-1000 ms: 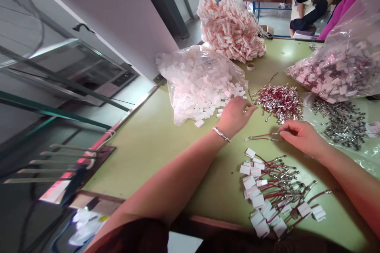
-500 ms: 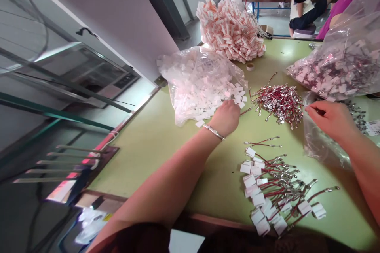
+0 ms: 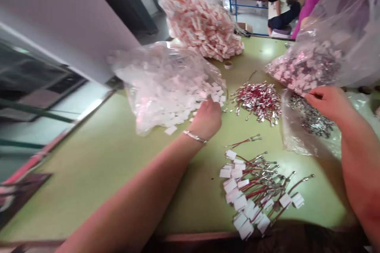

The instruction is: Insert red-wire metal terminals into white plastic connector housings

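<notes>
My left hand (image 3: pixel 207 118), with a thin bracelet at the wrist, reaches into the loose white plastic housings (image 3: pixel 214 94) spilling from a clear bag (image 3: pixel 160 83); its fingers are curled down among them and mostly hidden. My right hand (image 3: pixel 327 102) is closed in a pinch at the mouth of a clear bag of small metal terminals (image 3: pixel 308 120). Between the hands lies a heap of red wires with metal ends (image 3: pixel 257 101). Two loose red wires (image 3: pixel 244 141) lie below it. Nearer me sits a pile of red wires fitted with white housings (image 3: pixel 255 189).
A green table (image 3: pixel 103 166) carries everything. A mound of pink-and-white parts (image 3: pixel 202 23) sits at the back, a small tape ring (image 3: pixel 228 65) beside it, and a large bag of mixed parts (image 3: pixel 314 61) at the right. A person (image 3: pixel 279 4) sits at another table behind.
My right hand left the loose red wires on the table and moved right to the terminal bag. My left hand pulled back from the wire heap to the white housings. The view swung left.
</notes>
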The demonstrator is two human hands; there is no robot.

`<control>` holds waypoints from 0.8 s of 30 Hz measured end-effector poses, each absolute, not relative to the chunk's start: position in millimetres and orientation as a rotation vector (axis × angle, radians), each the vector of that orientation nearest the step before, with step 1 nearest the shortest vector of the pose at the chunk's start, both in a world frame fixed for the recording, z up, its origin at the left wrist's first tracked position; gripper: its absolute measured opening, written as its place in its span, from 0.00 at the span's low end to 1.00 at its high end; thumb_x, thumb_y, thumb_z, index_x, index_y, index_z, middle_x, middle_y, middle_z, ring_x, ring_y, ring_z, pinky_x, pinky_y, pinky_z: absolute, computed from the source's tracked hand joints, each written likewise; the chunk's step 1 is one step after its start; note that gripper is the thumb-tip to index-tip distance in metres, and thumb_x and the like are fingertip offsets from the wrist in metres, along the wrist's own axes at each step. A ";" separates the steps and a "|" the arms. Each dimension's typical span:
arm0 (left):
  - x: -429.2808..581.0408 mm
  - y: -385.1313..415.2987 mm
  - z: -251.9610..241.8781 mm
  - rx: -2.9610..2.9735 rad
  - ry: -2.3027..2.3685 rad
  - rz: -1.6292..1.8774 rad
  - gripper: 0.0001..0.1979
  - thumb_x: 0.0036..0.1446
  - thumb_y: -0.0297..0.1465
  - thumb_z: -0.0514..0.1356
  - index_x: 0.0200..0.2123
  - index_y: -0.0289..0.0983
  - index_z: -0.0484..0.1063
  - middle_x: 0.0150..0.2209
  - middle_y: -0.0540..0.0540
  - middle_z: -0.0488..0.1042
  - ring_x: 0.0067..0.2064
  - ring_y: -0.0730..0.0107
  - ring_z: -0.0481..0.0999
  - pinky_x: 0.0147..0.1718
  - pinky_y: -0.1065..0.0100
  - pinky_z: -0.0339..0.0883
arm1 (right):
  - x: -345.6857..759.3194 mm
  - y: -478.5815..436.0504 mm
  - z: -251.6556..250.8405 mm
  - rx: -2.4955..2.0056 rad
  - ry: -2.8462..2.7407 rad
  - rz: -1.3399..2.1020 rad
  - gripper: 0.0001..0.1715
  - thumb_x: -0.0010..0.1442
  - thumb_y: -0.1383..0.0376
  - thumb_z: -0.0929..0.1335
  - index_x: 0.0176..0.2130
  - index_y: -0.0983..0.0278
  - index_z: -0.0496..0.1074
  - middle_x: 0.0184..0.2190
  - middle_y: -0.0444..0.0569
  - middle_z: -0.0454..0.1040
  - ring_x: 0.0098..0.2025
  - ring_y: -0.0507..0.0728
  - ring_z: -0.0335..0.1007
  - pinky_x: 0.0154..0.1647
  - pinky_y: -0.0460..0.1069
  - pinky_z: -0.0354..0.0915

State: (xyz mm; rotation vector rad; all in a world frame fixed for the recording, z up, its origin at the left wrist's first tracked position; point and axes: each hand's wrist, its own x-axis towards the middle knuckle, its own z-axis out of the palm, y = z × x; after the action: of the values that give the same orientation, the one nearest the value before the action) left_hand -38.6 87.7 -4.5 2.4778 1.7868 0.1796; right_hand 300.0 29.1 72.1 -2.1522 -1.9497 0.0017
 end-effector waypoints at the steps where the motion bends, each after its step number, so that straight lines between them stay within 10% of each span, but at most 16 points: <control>1: -40.3 88.0 -3.2 2.478 1.772 0.248 0.10 0.55 0.23 0.49 0.34 0.33 0.70 0.38 0.33 0.70 0.44 0.48 0.70 0.41 0.55 0.65 | 305.8 29.9 71.7 -2.193 -1.998 0.019 0.17 0.56 0.55 0.64 0.28 0.63 0.74 0.20 0.46 0.71 0.23 0.52 0.59 0.25 0.48 0.50; 8: -31.4 76.4 17.9 1.924 1.612 0.896 0.08 0.55 0.29 0.53 0.39 0.38 0.67 0.26 0.48 0.70 0.28 0.66 0.69 0.27 0.67 0.63 | 297.1 47.0 27.2 -2.416 -2.042 0.010 0.17 0.59 0.54 0.62 0.35 0.61 0.75 0.32 0.50 0.77 0.30 0.57 0.69 0.27 0.48 0.55; 24: -2.6 45.8 11.2 1.239 1.125 0.737 0.04 0.48 0.30 0.63 0.28 0.35 0.75 0.23 0.49 0.73 0.20 0.81 0.60 0.17 0.74 0.50 | 263.4 31.9 26.1 -2.245 -2.087 -0.220 0.17 0.60 0.68 0.61 0.44 0.69 0.74 0.42 0.63 0.73 0.39 0.64 0.72 0.37 0.55 0.63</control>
State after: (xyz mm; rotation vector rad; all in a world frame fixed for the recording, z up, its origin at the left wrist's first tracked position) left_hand -2.6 45.8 11.2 1.2387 1.1250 0.7366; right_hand 263.4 31.9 26.1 -2.2452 -2.0870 -0.2203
